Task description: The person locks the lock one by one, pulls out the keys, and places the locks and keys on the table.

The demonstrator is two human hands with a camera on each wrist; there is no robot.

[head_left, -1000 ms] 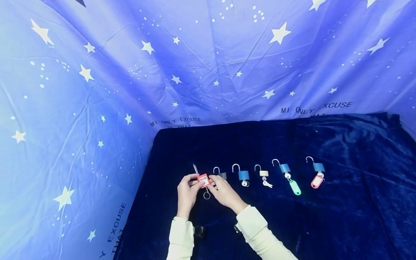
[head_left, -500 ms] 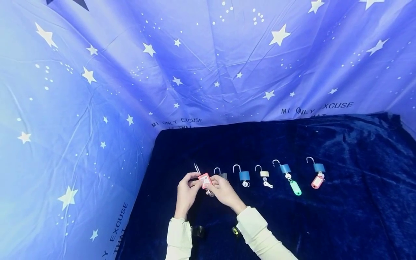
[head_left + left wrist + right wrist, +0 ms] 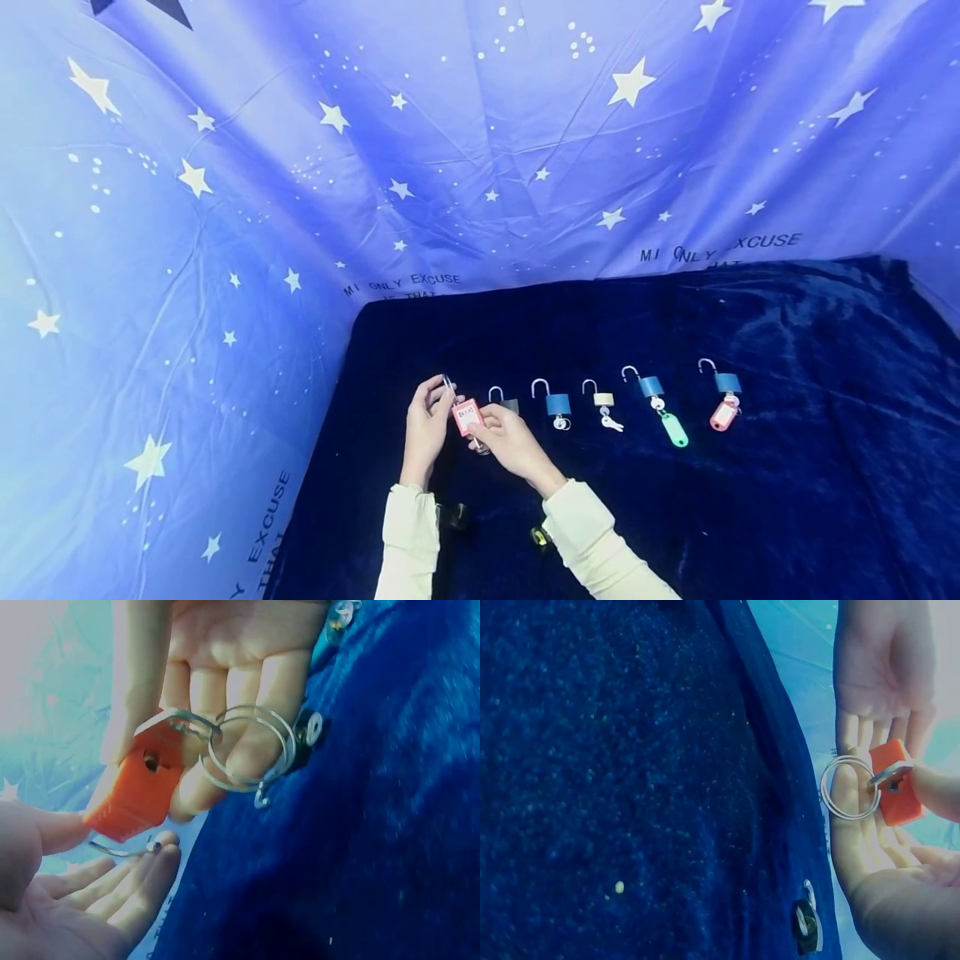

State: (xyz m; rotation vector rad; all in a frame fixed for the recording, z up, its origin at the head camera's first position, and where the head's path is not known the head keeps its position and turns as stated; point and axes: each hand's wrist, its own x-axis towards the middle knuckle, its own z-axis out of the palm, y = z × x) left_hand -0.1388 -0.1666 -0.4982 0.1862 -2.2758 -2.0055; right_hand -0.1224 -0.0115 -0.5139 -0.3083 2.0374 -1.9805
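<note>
A red padlock (image 3: 467, 416) with a white label is held up in front of me. My right hand (image 3: 517, 442) grips its body, thumb over the label. My left hand (image 3: 426, 421) is at the shackle (image 3: 447, 385), thumb and fingers to either side of it. In the left wrist view the shackle's end lies against a left fingertip, below the padlock body (image 3: 142, 787). A key with split rings (image 3: 251, 750) projects from the keyhole side. The right wrist view shows the key (image 3: 891, 774) standing out from the red body, its ring (image 3: 847, 787) hanging over the fingers.
A row of open padlocks lies on the dark blue velvet cloth (image 3: 630, 508): a dark one (image 3: 509, 406) partly behind my right hand, a blue one (image 3: 558, 405), a cream one (image 3: 603, 399), then blue ones with a green tag (image 3: 675, 430) and red tag (image 3: 723, 416). A starry curtain (image 3: 480, 125) stands behind.
My left fingers have moved up from the padlock's body to its shackle. The padlock has turned and its shackle tilts differently. The right hand keeps its hold on the body.
</note>
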